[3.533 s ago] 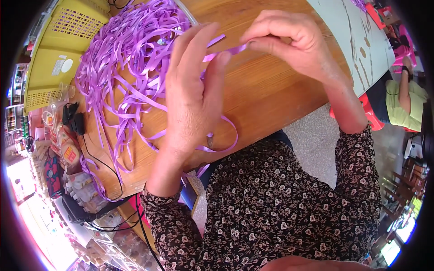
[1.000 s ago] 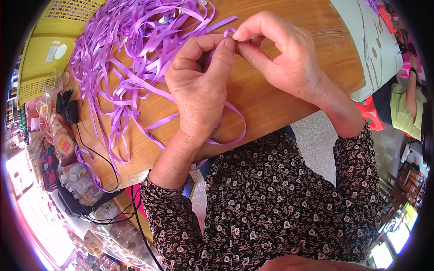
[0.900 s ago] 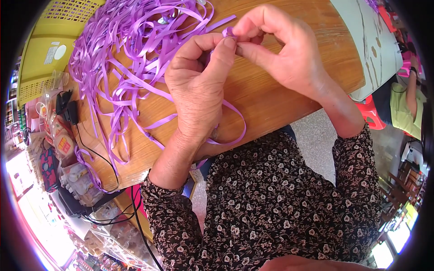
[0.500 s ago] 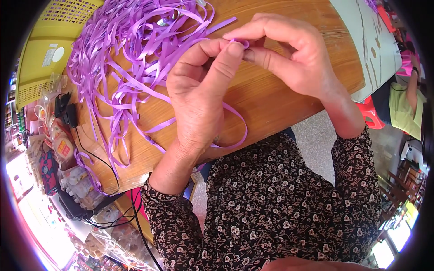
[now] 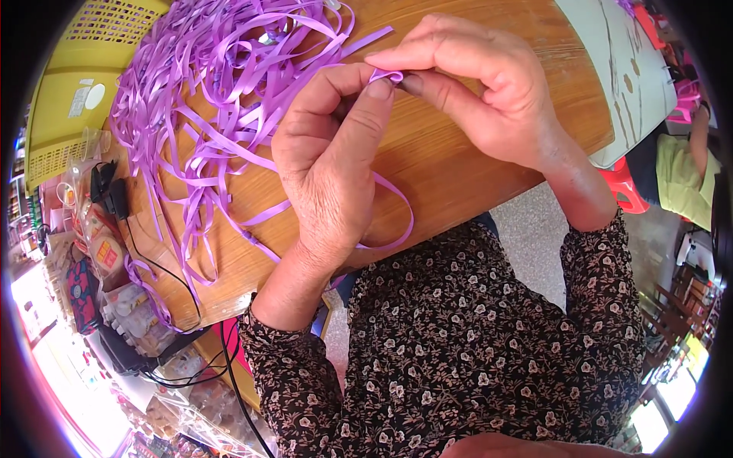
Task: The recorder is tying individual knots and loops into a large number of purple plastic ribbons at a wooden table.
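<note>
Both my hands meet above the wooden table. Between the thumb and forefinger of my left hand a purple ribbon is pinched, its end curled into a small loop. My right hand closes its thumb and forefinger on the same small loop from the other side. A length of ribbon hangs in a curve below my left wrist. Beyond my left hand a large tangled heap of purple ribbons covers the far left of the table, with several knots along the strands.
A yellow plastic basket stands at the far left. Black cables and plastic-bagged goods lie along the left edge. A white marbled surface adjoins the table at right, near a red stool. Another person is at the far right.
My hands have shifted slightly left. The ribbon's small loop shows wider between the fingertips, and my right thumb and forefinger sit a little farther apart. The ribbon heap looks the same.
</note>
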A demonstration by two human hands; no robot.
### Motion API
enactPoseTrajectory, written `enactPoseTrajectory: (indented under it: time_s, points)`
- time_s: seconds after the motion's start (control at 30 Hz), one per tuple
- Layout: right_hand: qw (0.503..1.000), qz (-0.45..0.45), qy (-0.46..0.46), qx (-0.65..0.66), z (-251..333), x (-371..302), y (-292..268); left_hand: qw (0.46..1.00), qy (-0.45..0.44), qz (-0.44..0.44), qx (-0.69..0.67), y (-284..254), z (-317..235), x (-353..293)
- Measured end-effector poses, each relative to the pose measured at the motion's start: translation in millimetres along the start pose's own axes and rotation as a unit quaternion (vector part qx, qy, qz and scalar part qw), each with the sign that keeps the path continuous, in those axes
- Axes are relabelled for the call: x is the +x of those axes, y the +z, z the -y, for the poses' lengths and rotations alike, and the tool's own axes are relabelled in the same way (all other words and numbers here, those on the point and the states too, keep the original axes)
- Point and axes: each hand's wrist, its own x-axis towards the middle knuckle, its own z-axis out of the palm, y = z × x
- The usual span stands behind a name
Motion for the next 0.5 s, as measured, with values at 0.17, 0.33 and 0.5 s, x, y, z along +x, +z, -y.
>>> enactPoseTrajectory:
  time_s: [0.17,0.33,0.5]
  points:
    - [0.842,-0.134,-0.468,-0.233,-38.8,23.6,-2.3,0.999,0.005,-0.023,0.032,3.3,-1.0,2.1]
    - [0.967,0.038,-0.130,-0.214,33.0,14.5,-21.3,0.997,-0.040,-0.053,0.041,-3.7,-2.7,4.5]
    - [0.980,0.059,-0.157,-0.111,17.3,21.0,-24.9,0.983,-0.142,0.063,-0.101,-24.3,0.9,15.5]
